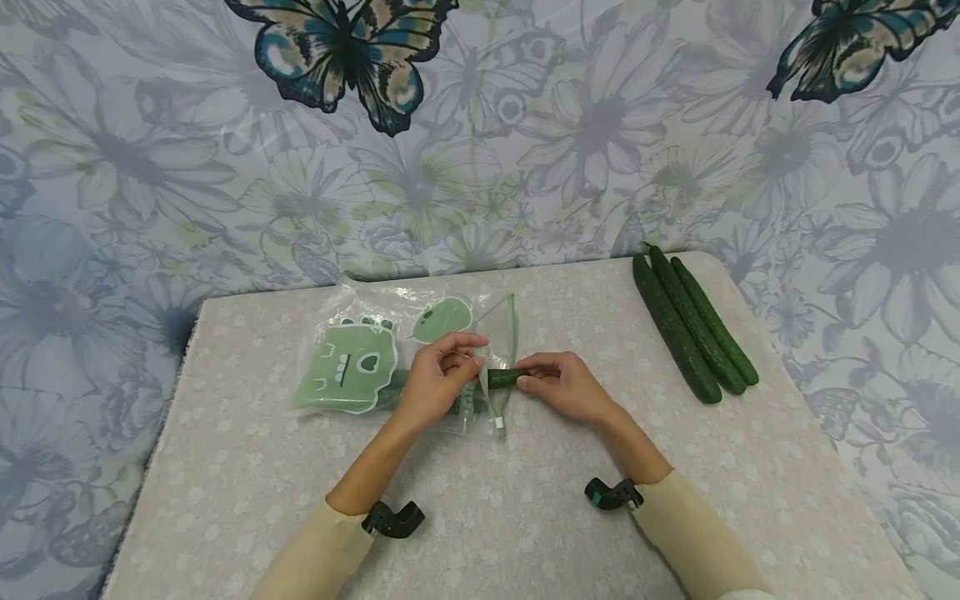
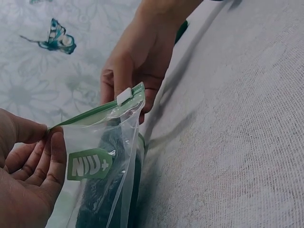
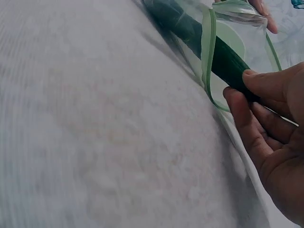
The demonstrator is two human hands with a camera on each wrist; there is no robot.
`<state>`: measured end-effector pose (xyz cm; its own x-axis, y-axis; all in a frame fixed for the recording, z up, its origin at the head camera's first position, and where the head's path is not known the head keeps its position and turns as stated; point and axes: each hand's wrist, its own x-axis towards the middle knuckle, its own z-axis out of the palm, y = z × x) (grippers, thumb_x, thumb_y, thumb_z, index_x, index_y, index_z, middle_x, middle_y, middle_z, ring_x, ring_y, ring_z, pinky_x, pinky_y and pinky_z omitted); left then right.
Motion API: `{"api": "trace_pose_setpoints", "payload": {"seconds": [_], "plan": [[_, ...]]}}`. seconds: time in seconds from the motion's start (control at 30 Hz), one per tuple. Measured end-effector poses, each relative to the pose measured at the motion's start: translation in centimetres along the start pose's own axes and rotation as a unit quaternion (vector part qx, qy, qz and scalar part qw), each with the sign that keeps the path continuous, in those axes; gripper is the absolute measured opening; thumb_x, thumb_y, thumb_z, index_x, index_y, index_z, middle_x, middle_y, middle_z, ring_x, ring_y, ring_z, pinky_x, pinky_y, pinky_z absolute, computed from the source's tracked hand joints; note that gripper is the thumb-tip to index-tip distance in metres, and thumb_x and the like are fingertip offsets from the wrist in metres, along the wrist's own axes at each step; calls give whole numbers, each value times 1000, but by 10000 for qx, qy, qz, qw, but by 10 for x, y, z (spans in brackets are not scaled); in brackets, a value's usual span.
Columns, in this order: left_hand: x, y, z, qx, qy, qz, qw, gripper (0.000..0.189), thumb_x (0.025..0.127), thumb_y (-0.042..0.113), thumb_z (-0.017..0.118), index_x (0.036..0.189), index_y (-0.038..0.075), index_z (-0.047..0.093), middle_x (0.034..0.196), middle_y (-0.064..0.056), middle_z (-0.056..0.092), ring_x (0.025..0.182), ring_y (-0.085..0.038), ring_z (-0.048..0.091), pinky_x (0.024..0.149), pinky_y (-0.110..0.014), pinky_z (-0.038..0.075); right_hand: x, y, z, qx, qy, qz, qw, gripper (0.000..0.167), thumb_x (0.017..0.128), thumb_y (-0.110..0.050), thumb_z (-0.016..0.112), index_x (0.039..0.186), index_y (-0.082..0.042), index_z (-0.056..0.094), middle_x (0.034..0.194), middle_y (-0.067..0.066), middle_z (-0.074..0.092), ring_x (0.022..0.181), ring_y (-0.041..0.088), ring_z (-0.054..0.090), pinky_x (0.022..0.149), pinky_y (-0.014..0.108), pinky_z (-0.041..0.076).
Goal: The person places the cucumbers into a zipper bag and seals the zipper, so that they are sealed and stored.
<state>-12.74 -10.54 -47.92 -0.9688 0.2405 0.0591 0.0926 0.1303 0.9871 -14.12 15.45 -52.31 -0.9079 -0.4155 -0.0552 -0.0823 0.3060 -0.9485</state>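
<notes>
Cucumber (image 1: 504, 378) lies approx. L-R, bare end rt., lt. end unclear.

Left hand (image 1: 442, 375) and right hand (image 1: 566, 385) both pinch, fingertips turned toward each other

The forearms (image 1: 637, 446) slant inward from the near side of the table (image 1: 525, 533), bare beyond beige sleeves (image 1: 318, 554). The hands sit close together, short of the far edge, the left one closer to the left edge. Its thumb bears against bent fingers; the right thumb opposes the index finger, the remaining fingers curled below.
</notes>
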Motion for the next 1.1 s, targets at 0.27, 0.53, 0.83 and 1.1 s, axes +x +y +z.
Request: {"api": "trace_pose_setpoints", "payload": {"seconds": [0.27, 0.53, 0.83, 1.1], "plan": [[-1, 2, 0, 16, -20, -15, 10000, 29, 104, 10, 70, 132, 3, 72, 109, -15, 65, 84, -11, 72, 78, -25, 66, 16, -2, 16, 582, 87, -91, 9982, 21, 100, -14, 77, 120, -7, 80, 108, 14, 81, 81, 16, 75, 70, 26, 63], [-3, 0, -1, -97, -21, -17, 9999, 31, 104, 10, 70, 134, 1, 70, 111, -16, 65, 85, -11, 72, 79, -26, 66, 25, -10, 36, -105, -266, -151, 9995, 28, 101, -12, 74, 127, -3, 79, 112, 17, 82, 73, 6, 69, 68, 22, 61], [-4, -5, -5, -176, 60, -87, 9998, 30, 104, 8, 70, 134, 2, 71, 111, -15, 64, 85, -15, 71, 81, -32, 68, 17, -14, 30, -1109, -233, -224, 9933, 30, 99, -24, 78, 129, -18, 79, 124, 2, 79, 76, 10, 61, 69, 24, 54], [-8, -14, -14, -226, 229, -269, 9991, 31, 104, 8, 71, 134, 1, 70, 113, -14, 62, 86, -9, 71, 83, -33, 69, -17, -7, -14, -998, 127, 124, 9948, 29, 104, -30, 74, 131, -20, 77, 124, 0, 79, 84, 18, 67, 74, 27, 57]]}}
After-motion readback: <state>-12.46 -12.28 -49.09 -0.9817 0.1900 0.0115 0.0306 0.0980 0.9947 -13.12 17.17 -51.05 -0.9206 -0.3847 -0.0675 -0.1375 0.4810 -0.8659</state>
